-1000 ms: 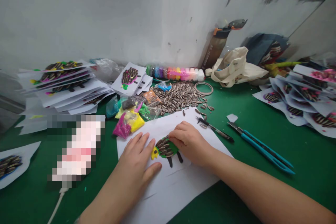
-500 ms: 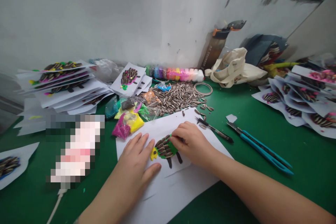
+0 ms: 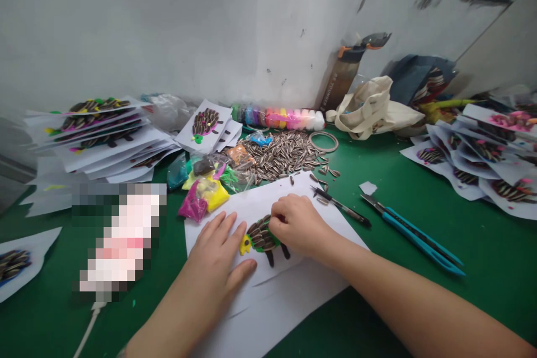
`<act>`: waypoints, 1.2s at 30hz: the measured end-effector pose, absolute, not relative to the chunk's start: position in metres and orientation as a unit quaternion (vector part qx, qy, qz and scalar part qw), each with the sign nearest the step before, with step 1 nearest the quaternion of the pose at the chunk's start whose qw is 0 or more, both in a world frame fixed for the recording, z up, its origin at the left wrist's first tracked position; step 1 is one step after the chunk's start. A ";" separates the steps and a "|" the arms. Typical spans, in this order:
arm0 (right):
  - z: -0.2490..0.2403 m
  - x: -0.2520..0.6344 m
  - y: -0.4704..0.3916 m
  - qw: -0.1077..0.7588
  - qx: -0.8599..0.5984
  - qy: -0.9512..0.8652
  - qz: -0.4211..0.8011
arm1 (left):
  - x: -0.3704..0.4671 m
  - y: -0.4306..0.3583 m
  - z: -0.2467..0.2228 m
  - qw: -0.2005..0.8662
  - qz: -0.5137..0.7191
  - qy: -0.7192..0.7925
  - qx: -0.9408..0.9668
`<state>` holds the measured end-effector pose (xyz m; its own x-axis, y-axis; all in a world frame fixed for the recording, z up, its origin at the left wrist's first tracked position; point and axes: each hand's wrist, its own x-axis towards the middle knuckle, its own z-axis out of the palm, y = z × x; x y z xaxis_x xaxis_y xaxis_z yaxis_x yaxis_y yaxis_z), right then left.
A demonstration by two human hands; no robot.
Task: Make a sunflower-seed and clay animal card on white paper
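A white sheet of paper (image 3: 289, 302) lies before me, bearing a small animal figure (image 3: 260, 235) with a yellow clay head, a green clay body set with striped sunflower seeds, and two black legs. My left hand (image 3: 220, 254) rests flat on the paper, fingers spread, just left of the yellow head. Over the right end of the body, my right hand (image 3: 296, 224) has its thumb and fingers pinched together. Whatever is between those fingertips is hidden, as is the part of the body under them.
Beyond the paper lies a pile of sunflower seeds (image 3: 285, 154), with bags of coloured clay (image 3: 205, 196) to its left. A black pen (image 3: 342, 207) and blue tweezers (image 3: 419, 235) lie right. Stacks of finished pictures (image 3: 113, 151) stand on both sides; a bottle (image 3: 342, 78) leans at the wall.
My right hand has shifted slightly left and down over the body, covering green clay that showed before. The left hand stays in place.
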<state>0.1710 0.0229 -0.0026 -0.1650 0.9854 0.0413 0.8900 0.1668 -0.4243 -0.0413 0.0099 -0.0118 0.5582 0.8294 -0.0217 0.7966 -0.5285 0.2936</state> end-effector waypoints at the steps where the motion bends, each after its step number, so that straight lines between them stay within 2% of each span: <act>1: -0.002 0.171 0.023 0.152 -0.627 -0.749 0.149 | -0.041 0.010 -0.012 0.136 0.064 0.466 0.872; 8: 0.000 0.173 0.024 0.167 -0.622 -0.743 0.182 | -0.040 0.010 -0.007 0.142 0.037 0.469 0.871; 13: -0.001 0.200 0.027 0.252 -0.613 -0.687 0.299 | -0.040 0.010 -0.005 0.146 0.030 0.472 0.869; 16: -0.005 0.221 0.033 0.320 -0.624 -0.669 0.245 | -0.040 0.011 -0.006 0.149 0.027 0.474 0.868; 18: -0.009 0.231 0.039 0.336 -0.628 -0.676 0.189 | -0.040 0.011 -0.006 0.151 0.028 0.475 0.866; 21: -0.016 0.237 0.047 0.316 -0.629 -0.699 0.125 | -0.040 0.010 -0.007 0.156 0.030 0.476 0.865; 28: -0.027 0.235 0.060 0.209 -0.600 -0.772 0.011 | -0.042 0.009 -0.012 0.143 0.059 0.472 0.868; 34: -0.025 0.234 0.059 0.187 -0.608 -0.771 -0.017 | -0.039 0.011 -0.004 0.159 0.034 0.474 0.866; 36: -0.017 0.229 0.053 0.211 -0.617 -0.757 -0.026 | -0.039 0.011 -0.005 0.159 0.046 0.475 0.864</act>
<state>0.2293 0.0533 -0.0166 -0.1489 0.9243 0.3515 0.9461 0.2365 -0.2211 -0.0394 0.0108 -0.0052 0.5450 0.8354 -0.0715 0.8062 -0.4987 0.3184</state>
